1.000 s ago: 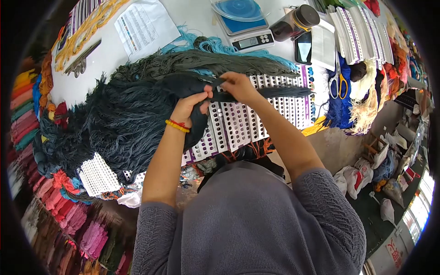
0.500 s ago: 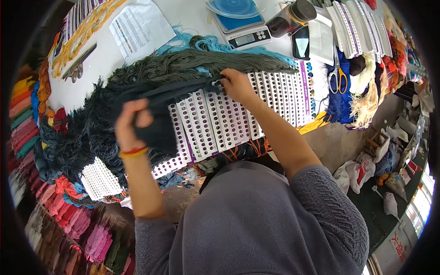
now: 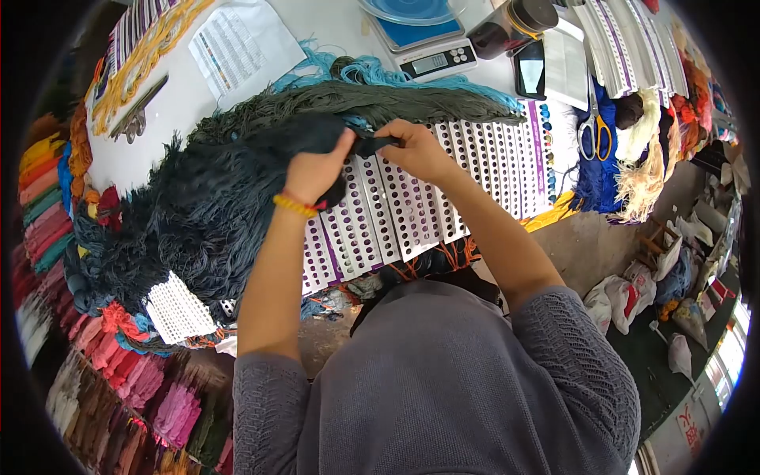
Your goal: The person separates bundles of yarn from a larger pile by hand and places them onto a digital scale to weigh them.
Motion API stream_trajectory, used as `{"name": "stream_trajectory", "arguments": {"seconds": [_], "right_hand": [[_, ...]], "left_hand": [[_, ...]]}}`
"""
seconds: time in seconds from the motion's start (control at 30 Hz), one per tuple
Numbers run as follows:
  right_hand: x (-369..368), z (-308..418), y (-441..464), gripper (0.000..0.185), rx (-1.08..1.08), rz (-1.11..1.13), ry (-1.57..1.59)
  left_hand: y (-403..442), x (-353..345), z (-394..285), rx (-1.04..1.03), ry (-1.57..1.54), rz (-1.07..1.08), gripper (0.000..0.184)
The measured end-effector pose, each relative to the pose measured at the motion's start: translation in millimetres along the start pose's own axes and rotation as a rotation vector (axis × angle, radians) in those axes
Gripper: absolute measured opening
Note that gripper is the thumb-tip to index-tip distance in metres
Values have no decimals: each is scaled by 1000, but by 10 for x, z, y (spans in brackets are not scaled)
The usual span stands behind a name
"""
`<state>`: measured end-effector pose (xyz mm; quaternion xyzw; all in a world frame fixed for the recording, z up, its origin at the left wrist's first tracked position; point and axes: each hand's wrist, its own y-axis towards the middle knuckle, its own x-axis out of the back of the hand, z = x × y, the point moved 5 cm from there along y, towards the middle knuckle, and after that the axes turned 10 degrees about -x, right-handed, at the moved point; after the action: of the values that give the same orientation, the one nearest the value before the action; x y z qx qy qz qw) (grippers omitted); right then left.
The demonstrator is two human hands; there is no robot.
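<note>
A large mass of dark blue-green thread [image 3: 214, 190] covers the left half of the table. My left hand [image 3: 318, 168], with a yellow and red band at the wrist, is closed on a bunch of this thread. Just right of it my right hand [image 3: 416, 150] pinches the thread's narrow end, over the white cards with rows of holes [image 3: 404, 206]. Behind both hands stretches a grey-green hank [image 3: 317, 103], with light blue thread [image 3: 396, 77] along its far side.
A digital scale [image 3: 435, 59], a dark jar [image 3: 511, 30], a phone [image 3: 529, 73] and a printed sheet [image 3: 241, 51] lie at the back. Scissors [image 3: 594, 136] rest on blue thread at the right. A metal clip [image 3: 136, 112] and more card stacks [image 3: 625, 51] are farther out.
My left hand has swung left, now blurred no longer, and come back beside my right hand. The dark bunch it holds has gathered again, while my right hand has stayed near the same place.
</note>
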<state>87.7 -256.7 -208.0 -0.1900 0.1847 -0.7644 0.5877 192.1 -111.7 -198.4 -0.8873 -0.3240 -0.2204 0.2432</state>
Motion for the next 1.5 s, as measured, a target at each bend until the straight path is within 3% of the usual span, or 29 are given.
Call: {"name": "stream_trajectory", "arguments": {"seconds": [0.03, 0.07, 0.1, 0.17, 0.23, 0.3, 0.33, 0.4, 0.43, 0.53, 0.6, 0.7, 0.77, 0.8, 0.87, 0.97, 1.03, 1.13, 1.17, 1.23, 1.3, 1.33, 1.37, 1.4, 1.47, 1.5], "right_hand": [[19, 10, 0, 19, 84, -136, -94], [60, -18, -13, 19, -52, -226, -85], [59, -64, 15, 19, -51, -232, -81], [93, -131, 42, 18, 104, -423, -128], [117, -17, 40, 13, 143, -413, 26], [36, -105, 77, 14, -263, 23, 93], [32, -152, 116, 15, -196, -6, 262], [120, -200, 147, 10, -123, -104, 40], [154, -227, 145, 11, -101, -129, 179], [172, -289, 162, 15, 33, -231, 16], [126, -392, 194, 20, 37, -236, 7], [123, -385, 202, 11, 172, -297, 278], [75, -161, 135, 4, 164, -151, 254], [53, -222, 136, 11, -82, -11, 184], [89, -131, 92, 12, -129, -24, 183], [116, -250, 121, 10, -207, -72, 183], [148, -334, 149, 11, 16, -194, 52], [97, -365, 115, 14, 101, -269, -81], [100, -324, 87, 18, 133, -311, -156], [25, -341, 75, 18, 177, -304, -283], [-61, -240, 24, 16, 430, -409, -498], [-75, -295, 47, 19, 391, -328, -571], [-79, -282, 24, 19, 401, -332, -573], [-80, -245, 13, 22, 398, -358, -615], [-90, -202, -4, 32, 291, -324, -658], [-80, -178, -12, 34, 261, -291, -674]], "left_hand": [[76, -146, 188, 36, 65, 43, 60], [126, -221, 276, 70, 133, 87, 65], [106, -202, 159, 60, 66, 48, 61], [97, -200, 111, 23, 38, 33, 60], [94, -190, 122, -11, 13, 13, 59], [147, -229, 140, 8, -238, -43, 54], [164, -247, 128, 3, -240, -35, 54], [147, -311, 135, 140, -175, 114, 55], [125, -272, 83, 239, 176, 213, 56], [117, -306, 72, 137, 378, 131, 58], [104, -317, 79, 167, 343, 174, 58], [109, -339, 122, 165, 283, 190, 60], [132, -335, 124, 137, 260, 173, 63], [142, -346, 133, 208, 312, 231, 64], [131, -364, 174, 280, 363, 288, 65], [146, -353, 170, 123, 302, 164, 66], [144, -320, 187, 113, 323, 130, 62], [125, -143, 133, 83, 558, 149, 58], [131, -57, 153, 267, 608, 349, 50], [141, 257, 180, -151, 462, -52, 44], [216, 662, 208, -403, 384, -130, 24], [225, 917, -10, -567, 278, -124, 20], [200, 1165, 125, -380, 71, -156, 21], [150, 1331, 0, -473, 60, -209, 19], [83, 1635, 133, -98, -78, -241, 18], [33, 1763, -25, -161, -71, -265, 16]]}}
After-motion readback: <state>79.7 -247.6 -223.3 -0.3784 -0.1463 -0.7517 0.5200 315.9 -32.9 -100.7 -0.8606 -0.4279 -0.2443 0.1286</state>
